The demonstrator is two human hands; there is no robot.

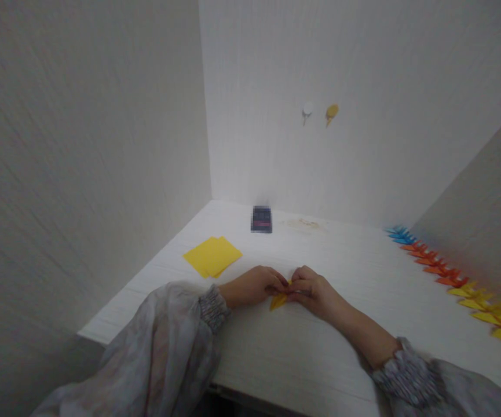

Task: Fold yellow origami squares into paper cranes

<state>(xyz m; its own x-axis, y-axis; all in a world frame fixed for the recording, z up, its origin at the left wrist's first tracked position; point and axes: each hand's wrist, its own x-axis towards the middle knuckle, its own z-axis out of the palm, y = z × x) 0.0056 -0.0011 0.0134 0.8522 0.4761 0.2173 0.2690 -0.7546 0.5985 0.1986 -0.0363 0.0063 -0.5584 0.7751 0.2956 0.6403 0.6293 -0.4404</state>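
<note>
Near the table's front, a small folded piece of yellow paper is pinched between my two hands. My left hand grips it from the left with the fingertips closed. From the right, my right hand presses thumb and fingers on the same piece. Its lower tip shows below the fingers, and a sliver shows above them; the middle is hidden. Beyond my left hand lie flat yellow paper sheets, slightly fanned.
A small dark box-like object, blurred out, sits near the back wall. Along the right wall runs a row of folded paper cranes in blue, orange, red and yellow. Two round hooks are on the back wall. The white table ends at the front edge.
</note>
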